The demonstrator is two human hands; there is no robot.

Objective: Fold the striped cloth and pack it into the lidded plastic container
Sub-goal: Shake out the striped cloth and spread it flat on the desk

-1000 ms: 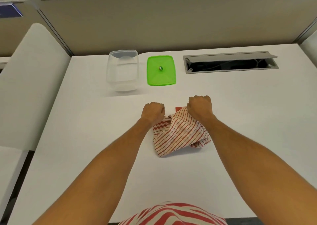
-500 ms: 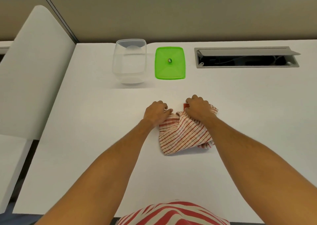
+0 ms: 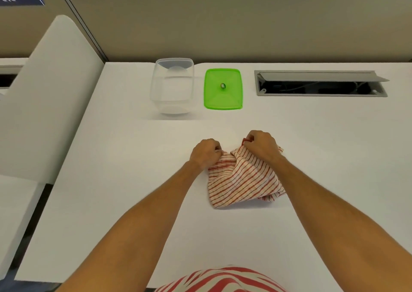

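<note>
A red-and-white striped cloth (image 3: 242, 178) lies crumpled on the white table (image 3: 133, 202) in front of me. My left hand (image 3: 206, 152) pinches its far left edge with curled fingers. My right hand (image 3: 259, 144) grips the far right corner, bunching the fabric. A clear plastic container (image 3: 172, 85) stands open at the back of the table. Its green lid (image 3: 223, 88) lies flat just right of it, apart from the container.
A grey cable hatch (image 3: 321, 83) is sunk into the table at the back right, with its flap up. A white partition panel (image 3: 49, 95) rises along the left side, and a beige divider wall (image 3: 223, 19) runs behind the table.
Both hands have stayed at the cloth's far edge and shifted their hold slightly. The cloth's top edge is now bunched between them. The camera view has shifted.
</note>
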